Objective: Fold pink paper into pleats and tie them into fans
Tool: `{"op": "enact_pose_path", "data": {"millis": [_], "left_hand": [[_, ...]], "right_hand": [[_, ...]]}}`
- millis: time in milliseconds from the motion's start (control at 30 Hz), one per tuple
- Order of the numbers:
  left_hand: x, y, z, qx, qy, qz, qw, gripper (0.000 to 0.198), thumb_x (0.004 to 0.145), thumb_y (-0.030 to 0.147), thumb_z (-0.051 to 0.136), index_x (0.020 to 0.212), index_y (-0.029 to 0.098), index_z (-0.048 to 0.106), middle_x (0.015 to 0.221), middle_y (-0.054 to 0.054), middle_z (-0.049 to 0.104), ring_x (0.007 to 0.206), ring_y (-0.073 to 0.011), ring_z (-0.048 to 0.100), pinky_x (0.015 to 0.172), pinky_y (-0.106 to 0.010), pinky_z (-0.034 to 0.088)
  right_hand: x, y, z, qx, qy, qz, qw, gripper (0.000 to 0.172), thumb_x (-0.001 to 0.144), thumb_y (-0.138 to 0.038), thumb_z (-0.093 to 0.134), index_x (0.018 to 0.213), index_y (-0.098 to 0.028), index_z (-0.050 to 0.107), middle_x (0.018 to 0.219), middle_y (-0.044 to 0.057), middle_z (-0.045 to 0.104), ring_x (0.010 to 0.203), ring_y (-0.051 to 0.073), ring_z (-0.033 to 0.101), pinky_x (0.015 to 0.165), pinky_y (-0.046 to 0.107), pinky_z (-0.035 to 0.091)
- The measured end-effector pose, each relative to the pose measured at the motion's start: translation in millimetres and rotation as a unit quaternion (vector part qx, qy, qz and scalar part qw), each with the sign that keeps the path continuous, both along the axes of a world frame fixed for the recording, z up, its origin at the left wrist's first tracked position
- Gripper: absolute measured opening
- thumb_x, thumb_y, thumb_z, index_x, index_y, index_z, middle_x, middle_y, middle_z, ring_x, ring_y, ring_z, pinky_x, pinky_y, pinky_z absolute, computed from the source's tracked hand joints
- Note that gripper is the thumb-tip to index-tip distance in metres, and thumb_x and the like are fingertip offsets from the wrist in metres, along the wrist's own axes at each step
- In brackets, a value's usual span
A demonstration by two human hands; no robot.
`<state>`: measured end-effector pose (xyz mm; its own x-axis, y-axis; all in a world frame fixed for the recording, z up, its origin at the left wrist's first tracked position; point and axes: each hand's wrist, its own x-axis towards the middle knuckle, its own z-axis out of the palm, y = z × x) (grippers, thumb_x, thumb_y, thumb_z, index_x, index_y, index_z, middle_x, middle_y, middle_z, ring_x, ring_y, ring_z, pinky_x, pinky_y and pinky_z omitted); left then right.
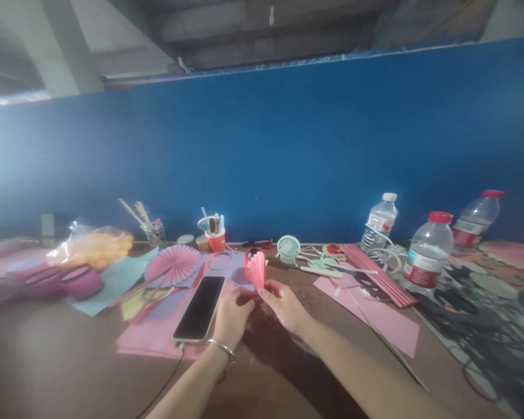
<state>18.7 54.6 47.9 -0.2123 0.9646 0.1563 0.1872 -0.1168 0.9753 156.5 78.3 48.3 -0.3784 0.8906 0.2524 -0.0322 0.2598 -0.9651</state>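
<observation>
Both my hands meet over the brown table [70, 361], pinching the base of a pink pleated paper fan [256, 270] that stands upright between them. My left hand [233, 317], with a thin bracelet on its wrist, has its fingers closed on the left side of the folded base. On the right side my right hand [285, 305] pinches the same base. A black phone [200, 308] lies on pink paper just left of my left hand, with a cable running from it.
A round pink paper rosette [173, 265], a red cup of pens [216, 238], a small white fan [288, 247], pink paper sheets [382, 317], three water bottles [427, 254] and tangled cables [475, 308] lie about. A blue wall [288, 145] backs the table.
</observation>
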Motion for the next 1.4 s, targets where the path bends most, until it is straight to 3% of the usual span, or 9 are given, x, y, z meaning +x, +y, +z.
{"op": "enact_pose_path", "data": {"millis": [67,367,600,833,1067,1400], "left_hand": [[0.1,-1.6,1.8,0.003,0.034,0.004,0.999,0.009,0.06,0.023,0.066,0.062,0.015,0.063,0.055,0.0,0.062,0.053,-0.012,0.055,0.052,-0.021,0.041],[-1.0,-5.3,6.3,0.003,0.104,-0.002,0.995,0.006,0.063,0.022,0.06,0.065,0.017,0.061,0.057,0.0,0.063,0.057,-0.0153,0.058,0.053,-0.024,0.043],[2.9,-7.0,7.0,0.02,0.122,-0.042,0.991,0.006,0.064,0.023,0.059,0.065,0.017,0.061,0.062,0.0,0.063,0.06,-0.0147,0.057,0.057,-0.024,0.043],[0.9,-7.0,12.3,0.021,0.112,-0.046,0.992,0.008,0.069,0.026,0.056,0.067,0.018,0.055,0.055,0.003,0.058,0.049,-0.0124,0.054,0.052,-0.023,0.042],[-3.0,-3.4,9.5,0.03,0.114,-0.042,0.992,0.009,0.068,0.027,0.057,0.066,0.018,0.055,0.054,0.002,0.057,0.052,-0.0133,0.054,0.054,-0.024,0.041],[-8.1,-1.2,4.3,0.03,0.11,-0.042,0.993,0.009,0.069,0.027,0.056,0.067,0.018,0.054,0.056,0.002,0.056,0.055,-0.0128,0.054,0.056,-0.023,0.041]], "right_hand": [[1.2,1.8,-1.0,0.007,0.001,0.008,1.0,0.029,0.08,-0.041,0.046,0.082,-0.015,0.057,0.073,0.002,0.058,0.07,0.015,0.054,0.066,0.026,0.041],[3.6,-3.3,3.1,0.001,-0.035,0.037,0.999,0.029,0.079,-0.04,0.048,0.086,-0.014,0.059,0.065,0.001,0.06,0.056,0.013,0.053,0.052,0.023,0.039],[7.6,2.6,7.0,0.027,-0.06,-0.064,0.996,0.027,0.077,-0.037,0.05,0.072,-0.013,0.061,0.065,0.002,0.061,0.062,0.015,0.053,0.06,0.024,0.037],[13.7,10.1,5.3,0.017,-0.036,-0.079,0.996,0.03,0.076,-0.04,0.049,0.07,-0.013,0.06,0.064,0.001,0.057,0.06,0.013,0.048,0.058,0.023,0.035],[18.8,20.6,-2.6,-0.014,-0.022,-0.082,0.996,0.032,0.075,-0.044,0.05,0.069,-0.014,0.059,0.047,-0.005,0.039,0.043,0.008,0.032,0.043,0.021,0.024],[26.0,29.7,-7.4,-0.067,0.013,-0.086,0.994,0.035,0.074,-0.048,0.049,0.074,-0.014,0.056,0.045,-0.008,0.032,0.037,0.005,0.027,0.036,0.019,0.02]]}}
